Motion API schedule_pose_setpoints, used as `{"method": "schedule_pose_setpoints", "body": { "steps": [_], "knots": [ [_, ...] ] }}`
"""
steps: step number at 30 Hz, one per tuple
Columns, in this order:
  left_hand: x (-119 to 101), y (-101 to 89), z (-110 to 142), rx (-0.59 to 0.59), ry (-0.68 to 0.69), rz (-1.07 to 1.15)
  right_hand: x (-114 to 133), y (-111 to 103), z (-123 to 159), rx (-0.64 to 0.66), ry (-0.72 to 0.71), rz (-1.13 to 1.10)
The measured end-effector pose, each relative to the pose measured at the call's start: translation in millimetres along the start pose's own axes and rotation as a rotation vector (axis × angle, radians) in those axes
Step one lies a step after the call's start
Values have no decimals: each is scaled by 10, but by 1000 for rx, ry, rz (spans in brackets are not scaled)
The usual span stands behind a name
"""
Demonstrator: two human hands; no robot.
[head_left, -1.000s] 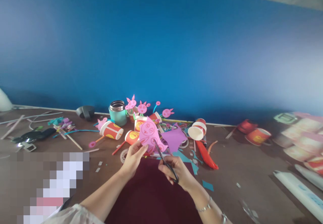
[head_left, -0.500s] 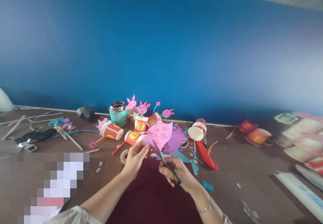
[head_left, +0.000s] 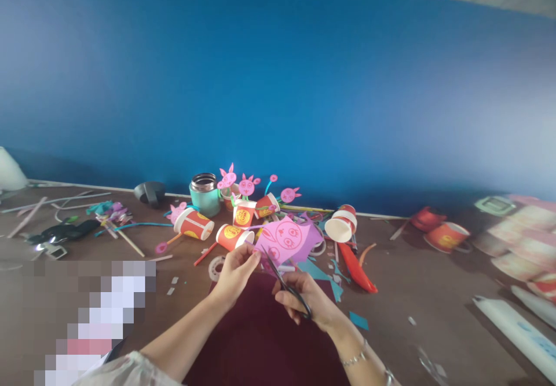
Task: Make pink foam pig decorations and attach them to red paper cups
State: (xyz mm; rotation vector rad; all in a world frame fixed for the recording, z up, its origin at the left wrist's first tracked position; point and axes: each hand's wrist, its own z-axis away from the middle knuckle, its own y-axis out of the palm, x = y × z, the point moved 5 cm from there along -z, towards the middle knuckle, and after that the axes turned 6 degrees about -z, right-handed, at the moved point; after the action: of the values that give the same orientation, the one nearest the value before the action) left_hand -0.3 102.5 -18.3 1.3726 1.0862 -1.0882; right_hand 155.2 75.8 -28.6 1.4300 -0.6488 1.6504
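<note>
Between its thumb and fingers, my left hand pinches the lower left edge of a piece of pink paper with a rabbit-like face drawn on it in red. My right hand is closed round the handles of black-handled scissors, their blades pointing up and left at the paper's lower edge, close to my left fingertips. Behind the pink paper lies a sheet of purple paper. Below both hands is a dark maroon mat.
Red paper cups with pink paper faces stand and lie at the back by a mint-green jar. A tape roll, teal scraps and a red pouch surround the mat. Stacked cups and a white power strip are at right.
The pink paper has been turned clockwise and shifted right, its drawn face now lying sideways near the scissors. Both hands stay in nearly the same place.
</note>
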Motion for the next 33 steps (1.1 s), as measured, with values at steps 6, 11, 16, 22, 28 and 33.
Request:
{"method": "schedule_pose_setpoints", "body": {
  "steps": [6,11,16,22,28,33],
  "knots": [
    [41,-29,-12,0,14,-69,1,-5,0,-42,45,-18],
    [45,-23,-17,15,5,-68,15,-6,13,-45,30,-32],
    [47,-15,-20,26,-3,-80,27,-18,27,-37,29,-9],
    [53,-21,-24,36,-9,-100,5,-46,16,-37,37,38],
    [73,-18,-21,48,-12,-87,8,-52,22,-36,48,52],
    [64,-13,-9,36,-29,-69,37,-56,25,-40,51,57]
  ]
}}
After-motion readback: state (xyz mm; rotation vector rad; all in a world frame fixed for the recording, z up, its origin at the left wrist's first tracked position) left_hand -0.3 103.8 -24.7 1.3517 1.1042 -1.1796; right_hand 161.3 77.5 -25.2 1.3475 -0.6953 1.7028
